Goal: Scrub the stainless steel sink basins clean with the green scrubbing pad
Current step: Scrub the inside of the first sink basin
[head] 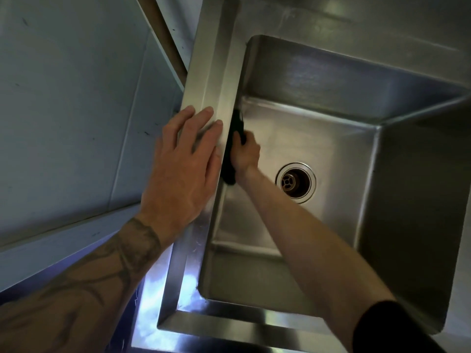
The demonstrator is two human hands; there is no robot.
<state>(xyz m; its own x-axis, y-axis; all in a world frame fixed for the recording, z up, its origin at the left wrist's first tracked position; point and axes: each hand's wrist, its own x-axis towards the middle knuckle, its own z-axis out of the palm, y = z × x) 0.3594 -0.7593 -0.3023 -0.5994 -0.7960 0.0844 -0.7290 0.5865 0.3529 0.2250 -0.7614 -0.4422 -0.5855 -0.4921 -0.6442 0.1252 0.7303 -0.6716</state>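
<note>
A stainless steel sink basin (318, 138) fills the middle and right of the head view, with a round drain (295, 182) in its floor. My right hand (246, 152) reaches down inside the basin and grips a dark green scrubbing pad (233, 149), pressing it against the basin's left wall just below the rim. The rim hides part of the pad. My left hand (183, 161) lies flat with straight fingers on the sink's left rim (214, 80), right above the pad.
A pale wall panel (71, 110) stands to the left of the sink. The sink's front rim (229, 324) runs along the bottom, brightly lit. A flat steel surface (369, 24) lies beyond the basin at the top.
</note>
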